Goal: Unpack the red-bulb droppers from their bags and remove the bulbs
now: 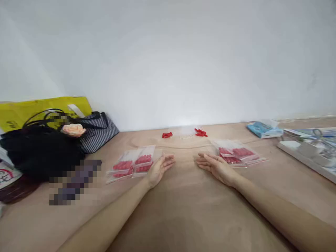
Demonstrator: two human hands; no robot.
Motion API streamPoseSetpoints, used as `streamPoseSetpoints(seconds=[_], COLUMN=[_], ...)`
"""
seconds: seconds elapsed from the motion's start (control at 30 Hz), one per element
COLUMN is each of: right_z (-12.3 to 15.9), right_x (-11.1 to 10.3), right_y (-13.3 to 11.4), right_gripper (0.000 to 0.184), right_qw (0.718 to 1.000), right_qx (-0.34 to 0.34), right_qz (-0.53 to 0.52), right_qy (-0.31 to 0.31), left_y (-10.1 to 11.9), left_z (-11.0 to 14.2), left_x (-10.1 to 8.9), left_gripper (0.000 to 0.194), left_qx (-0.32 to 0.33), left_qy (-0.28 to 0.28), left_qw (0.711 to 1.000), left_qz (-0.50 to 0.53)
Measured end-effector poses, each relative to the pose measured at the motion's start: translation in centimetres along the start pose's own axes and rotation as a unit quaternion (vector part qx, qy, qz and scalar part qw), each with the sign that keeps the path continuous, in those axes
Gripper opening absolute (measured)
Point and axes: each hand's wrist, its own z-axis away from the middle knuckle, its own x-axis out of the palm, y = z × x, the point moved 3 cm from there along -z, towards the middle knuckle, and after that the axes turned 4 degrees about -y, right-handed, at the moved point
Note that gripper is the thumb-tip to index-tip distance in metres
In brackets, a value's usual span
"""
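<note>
Bare wood tabletop [181, 213], one, with your two hands over it, well apart and palms turned inward.

Left hand [161, 170], one: fingers extended and lightly bent, lying close together, released, grasping nothing. It is just beside the left set of clear plastic bags [146, 150]; whether it touches them you cannot tell.

Right hand [217, 168], one: fingers stretched out, close together, likewise released and unloaded. It is just beside the right set of clear plastic bags [219, 143]; contact there cannot be told either.

Bag sets, two, one at each side of your hands, all with red pieces inside. In each, the bags overlap, so you cannot count them surely; at least two show on your left.

Loose red heaps, two, near the wall [189, 63]: left heap [167, 135] and right heap [201, 132]; their pieces are too small to number.

To your far right: blue soft packet [264, 130], one; white tray [301, 159] of mixed articles, one.

To your far left: black bag [39, 150], one; striped bag [102, 134], one; yellow bag [76, 102], one; peach flower [74, 130], one.
</note>
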Motion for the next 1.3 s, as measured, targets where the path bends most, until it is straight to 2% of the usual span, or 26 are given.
streamPoseSetpoints(seconds=[0.07, 0.13, 0.23, 0.3, 0.33, 0.4, 0.47, 0.6, 0.7, 0.77, 0.9, 1.0, 1.07, 1.13, 1.23, 1.3], right_z=[0.7, 1.4, 2.4, 2.7, 2.7, 2.7, 2.6, 2.6, 2.7, 2.7, 2.6, 2.5, 2.5, 2.4, 2.4, 2.4], right_x=[0.5, 1.1, 2.2, 2.6, 2.6, 2.5, 2.4, 2.4, 2.5, 2.5, 2.6, 2.7, 2.8, 2.8, 2.8, 2.8], right_y=[-0.3, -0.7, -1.2, -1.2, -1.3, -1.3, -1.3, -1.2, -1.3, -1.3, -1.4, -1.5, -1.4, -1.4, -1.4, -1.4], right_gripper=[0.035, 0.030, 0.025, 0.024, 0.024, 0.024, 0.025, 0.026, 0.026, 0.026, 0.027, 0.027, 0.026, 0.026, 0.026, 0.026], right_qw=[0.988, 0.954, 0.856, 0.816, 0.808, 0.803, 0.800, 0.795, 0.796, 0.796, 0.795, 0.793, 0.790, 0.788, 0.787, 0.787], right_qx=[-0.066, -0.136, -0.248, -0.273, -0.276, -0.275, -0.274, -0.275, -0.276, -0.276, -0.274, -0.279, -0.280, -0.276, -0.271, -0.273], right_qz=[0.137, 0.266, 0.446, 0.499, 0.511, 0.521, 0.526, 0.533, 0.531, 0.530, 0.532, 0.533, 0.537, 0.542, 0.546, 0.544], right_qy=[-0.007, -0.028, -0.085, -0.104, -0.102, -0.092, -0.087, -0.092, -0.095, -0.096, -0.100, -0.097, -0.096, -0.096, -0.098, -0.099], left_y=[0.5, 1.4, 3.6, 4.8, 5.2, 5.7, 5.7, 5.3, 5.1, 5.2, 5.4, 5.4, 5.4, 5.7, 5.8, 5.6], left_z=[0.4, 0.7, 1.0, 0.8, 0.6, 0.4, 0.3, 0.5, 0.6, 0.7, 0.4, 0.1, 0.1, 0.2, 0.5, 0.6], left_x=[0.1, 0.0, -1.0, -2.4, -3.3, -5.1, -6.5, -7.4, -7.5, -7.4, -6.8, -6.2, -6.2, -6.5, -7.5, -8.0], left_gripper=[0.039, 0.031, 0.023, 0.029, 0.040, 0.053, 0.051, 0.039, 0.047, 0.043, 0.025, 0.027, 0.026, 0.025, 0.049, 0.060], left_qx=[0.047, 0.105, 0.221, 0.214, 0.181, 0.093, 0.016, -0.048, -0.075, -0.079, -0.030, -0.016, -0.008, 0.004, -0.030, -0.081], left_qy=[0.000, -0.007, -0.031, -0.046, -0.046, -0.046, -0.066, -0.104, -0.108, -0.094, -0.066, -0.067, -0.066, -0.062, -0.068, -0.090], left_qw=[0.987, 0.946, 0.809, 0.738, 0.720, 0.708, 0.708, 0.695, 0.670, 0.642, 0.581, 0.562, 0.567, 0.595, 0.652, 0.667], left_qz=[-0.152, -0.307, -0.543, -0.639, -0.668, -0.699, -0.703, -0.710, -0.731, -0.757, -0.811, -0.824, -0.821, -0.801, -0.755, -0.736])
